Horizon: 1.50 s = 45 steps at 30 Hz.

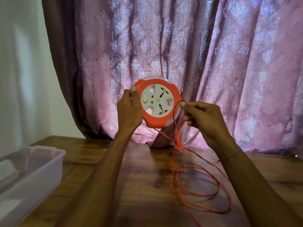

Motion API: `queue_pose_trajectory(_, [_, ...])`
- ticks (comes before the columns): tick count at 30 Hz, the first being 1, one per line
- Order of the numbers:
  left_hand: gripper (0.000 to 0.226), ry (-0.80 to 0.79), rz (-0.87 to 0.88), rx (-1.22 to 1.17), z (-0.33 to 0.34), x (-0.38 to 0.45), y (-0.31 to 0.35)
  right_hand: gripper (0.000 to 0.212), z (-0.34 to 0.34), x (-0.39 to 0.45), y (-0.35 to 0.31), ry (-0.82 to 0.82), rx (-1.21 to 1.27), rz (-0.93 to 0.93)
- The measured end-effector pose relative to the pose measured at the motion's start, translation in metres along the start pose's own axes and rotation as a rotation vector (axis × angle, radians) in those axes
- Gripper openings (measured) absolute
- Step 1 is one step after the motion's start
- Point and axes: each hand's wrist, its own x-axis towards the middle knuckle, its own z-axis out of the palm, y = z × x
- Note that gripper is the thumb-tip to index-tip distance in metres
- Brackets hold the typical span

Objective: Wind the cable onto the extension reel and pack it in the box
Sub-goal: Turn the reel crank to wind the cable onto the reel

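My left hand (128, 110) grips the left rim of a round orange and white extension reel (158, 102), held upright above the table with its socket face toward me. My right hand (203, 118) pinches the orange cable (176, 112) beside the reel's right edge. The orange plug (178, 144) dangles below that hand, pins pointing down. The rest of the cable lies in loose loops (201, 185) on the wooden table at lower right. A clear plastic box (31, 176) sits open at the left edge of the table.
A wooden table (131, 169) spreads under my arms. A purple patterned curtain (180, 46) hangs close behind the reel, its hem resting on the table. A white wall (21, 63) stands at the left.
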Motion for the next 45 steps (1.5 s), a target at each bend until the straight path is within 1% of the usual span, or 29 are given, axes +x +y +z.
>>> queue_pose_trajectory(3, [0.047,-0.011,-0.016,-0.002,0.000,0.000,-0.004,0.010,-0.003,0.007,0.002,0.107,0.166,0.152])
queue_pose_trajectory(5, [0.047,-0.014,-0.015,-0.011,0.000,-0.001,-0.006,0.008,-0.005,0.011,0.004,0.158,0.310,0.226])
queue_pose_trajectory(8, [0.044,-0.028,-0.024,-0.033,0.000,-0.001,-0.005,0.006,-0.012,0.017,0.008,0.212,0.507,0.272])
queue_pose_trajectory(10, [0.042,-0.034,-0.031,-0.035,0.001,-0.001,-0.004,0.005,-0.016,0.021,0.014,0.248,0.558,0.282])
queue_pose_trajectory(12, [0.039,-0.041,-0.047,-0.041,0.001,-0.003,-0.001,0.007,-0.019,0.025,0.019,0.267,0.554,0.287])
queue_pose_trajectory(14, [0.038,-0.042,-0.056,-0.057,0.002,-0.003,0.001,0.008,-0.021,0.027,0.024,0.247,0.494,0.286])
queue_pose_trajectory(17, [0.040,-0.034,-0.073,-0.093,0.001,-0.003,0.004,0.013,-0.021,0.026,0.031,0.115,0.325,0.293])
queue_pose_trajectory(21, [0.050,-0.038,-0.109,-0.165,0.002,-0.003,0.008,0.009,-0.010,0.019,0.039,-0.020,0.189,0.301])
queue_pose_trajectory(22, [0.051,-0.039,-0.118,-0.182,0.002,-0.004,0.010,0.012,-0.008,0.018,0.040,-0.059,0.157,0.302])
queue_pose_trajectory(24, [0.048,-0.036,-0.136,-0.209,0.002,-0.005,0.013,0.024,-0.004,0.014,0.043,-0.139,0.012,0.298])
queue_pose_trajectory(26, [0.047,-0.044,-0.150,-0.228,0.002,-0.006,0.015,0.023,0.001,0.010,0.047,-0.205,-0.172,0.273])
queue_pose_trajectory(27, [0.047,-0.052,-0.160,-0.238,0.003,-0.006,0.017,0.021,0.003,0.008,0.049,-0.228,-0.225,0.258])
queue_pose_trajectory(29, [0.046,-0.060,-0.176,-0.244,0.003,-0.007,0.020,0.019,0.007,0.005,0.051,-0.284,-0.273,0.239])
queue_pose_trajectory(31, [0.043,-0.065,-0.178,-0.238,0.003,-0.008,0.022,0.027,0.010,0.001,0.050,-0.388,-0.336,0.235])
queue_pose_trajectory(33, [0.041,-0.068,-0.176,-0.226,0.003,-0.008,0.024,0.030,0.011,-0.002,0.049,-0.475,-0.339,0.241])
queue_pose_trajectory(34, [0.040,-0.067,-0.177,-0.219,0.002,-0.008,0.024,0.028,0.011,-0.001,0.048,-0.489,-0.328,0.235])
queue_pose_trajectory(36, [0.040,-0.065,-0.184,-0.203,0.002,-0.008,0.024,0.022,0.006,0.001,0.042,-0.484,-0.362,0.206])
queue_pose_trajectory(40, [0.043,-0.072,-0.184,-0.167,0.001,-0.007,0.027,0.007,-0.011,0.006,0.018,-0.426,-0.564,0.143])
queue_pose_trajectory(42, [0.045,-0.077,-0.183,-0.157,0.001,-0.008,0.028,0.008,-0.020,0.007,0.003,-0.317,-0.645,0.067])
queue_pose_trajectory(45, [0.048,-0.085,-0.182,-0.154,0.001,-0.009,0.028,0.013,-0.028,0.004,-0.018,-0.085,-0.837,-0.114])
